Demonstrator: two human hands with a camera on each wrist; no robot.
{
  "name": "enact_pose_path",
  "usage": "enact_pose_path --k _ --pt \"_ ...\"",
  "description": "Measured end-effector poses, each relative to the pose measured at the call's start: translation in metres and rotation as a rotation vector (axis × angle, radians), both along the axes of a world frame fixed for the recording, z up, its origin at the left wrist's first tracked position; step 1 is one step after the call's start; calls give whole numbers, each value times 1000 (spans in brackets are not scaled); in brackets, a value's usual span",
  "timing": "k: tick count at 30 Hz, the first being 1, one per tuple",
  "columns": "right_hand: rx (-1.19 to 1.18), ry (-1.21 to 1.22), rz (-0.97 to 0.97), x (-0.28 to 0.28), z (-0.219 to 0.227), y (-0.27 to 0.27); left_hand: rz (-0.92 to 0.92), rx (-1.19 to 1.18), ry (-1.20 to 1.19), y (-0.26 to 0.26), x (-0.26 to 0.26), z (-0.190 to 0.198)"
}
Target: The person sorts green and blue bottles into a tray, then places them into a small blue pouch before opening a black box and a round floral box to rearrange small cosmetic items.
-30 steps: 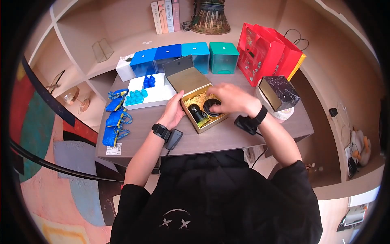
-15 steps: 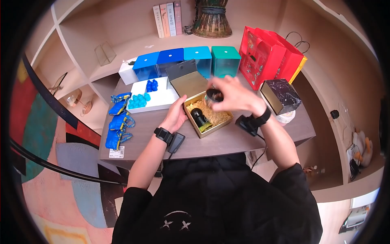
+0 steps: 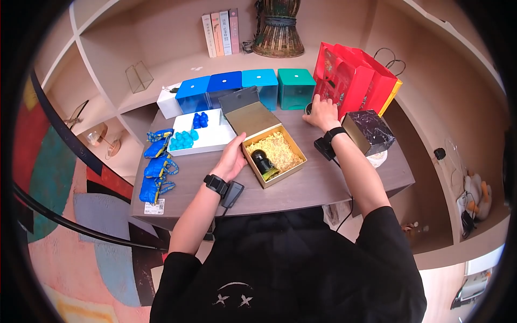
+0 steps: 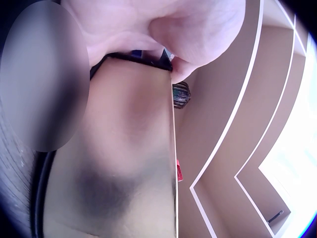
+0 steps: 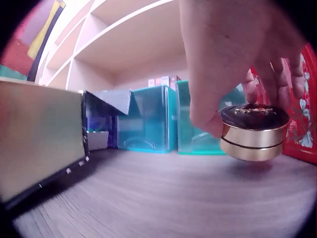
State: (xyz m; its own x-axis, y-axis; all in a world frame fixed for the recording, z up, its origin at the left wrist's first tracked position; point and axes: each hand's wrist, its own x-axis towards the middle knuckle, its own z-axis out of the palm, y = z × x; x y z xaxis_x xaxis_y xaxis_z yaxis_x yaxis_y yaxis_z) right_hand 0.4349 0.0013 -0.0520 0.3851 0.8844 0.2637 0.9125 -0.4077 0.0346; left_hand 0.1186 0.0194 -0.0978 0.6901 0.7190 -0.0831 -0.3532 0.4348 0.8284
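In the head view the left hand (image 3: pixel 231 160) grips the left side of an open gold box (image 3: pixel 284 178). Inside lie yellow paper shreds (image 3: pixel 280 146) and a black round-topped bottle (image 3: pixel 262 163). The left wrist view shows that hand (image 4: pixel 153 25) at the corner of the box's gold wall (image 4: pixel 119 119). Behind and right of the box, the right hand (image 3: pixel 325 114) pinches a round container (image 3: pixel 308 109). Seen from the right wrist, its fingers and thumb (image 5: pixel 213 121) hold the gold container with a dark lid (image 5: pixel 255 136) upright, low over the table; contact underneath cannot be told.
Blue and green boxes (image 3: pixel 296 89) line the table's back, beside red bags (image 3: pixel 342 81). A marbled black box (image 3: pixel 374 129) stands at right. At left are a white tray (image 3: pixel 207 141) with blue and turquoise figures (image 3: pixel 183 140), and blue pouches (image 3: pixel 152 167).
The right hand has lifted the round container out of the gold box and carried it back and right, near the red bags. The left hand has stayed at the box.
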Motion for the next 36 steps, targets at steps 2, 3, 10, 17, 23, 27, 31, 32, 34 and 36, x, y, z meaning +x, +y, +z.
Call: enact_pose_path --k 2,3,10,17,23,27,31,32,34,36 --pt "76 -96 5 11 -25 11 -2 -9 -11 2 0 -2" --pt "114 -145 8 15 -31 12 -2 -13 -11 1 0 -2" --pt "85 -98 60 15 -24 2 0 -13 -2 4 0 -6" --pt "20 -11 89 10 -16 -4 -13 2 3 4 0 -4" --pt "428 114 508 -46 30 -21 19 -26 16 2 0 -4" --pt "46 313 774 -123 67 -58 -25 25 9 5 -1 -5" --pt "-295 296 860 -152 33 -66 -35 22 -25 5 -1 -7" --pt "-303 330 826 -154 28 -66 -11 5 -12 7 0 -9" --pt "-320 432 802 -150 15 -55 -12 -10 -23 12 -1 -15" --pt "-347 439 798 -148 16 -51 -17 -14 -22 10 -3 -11"
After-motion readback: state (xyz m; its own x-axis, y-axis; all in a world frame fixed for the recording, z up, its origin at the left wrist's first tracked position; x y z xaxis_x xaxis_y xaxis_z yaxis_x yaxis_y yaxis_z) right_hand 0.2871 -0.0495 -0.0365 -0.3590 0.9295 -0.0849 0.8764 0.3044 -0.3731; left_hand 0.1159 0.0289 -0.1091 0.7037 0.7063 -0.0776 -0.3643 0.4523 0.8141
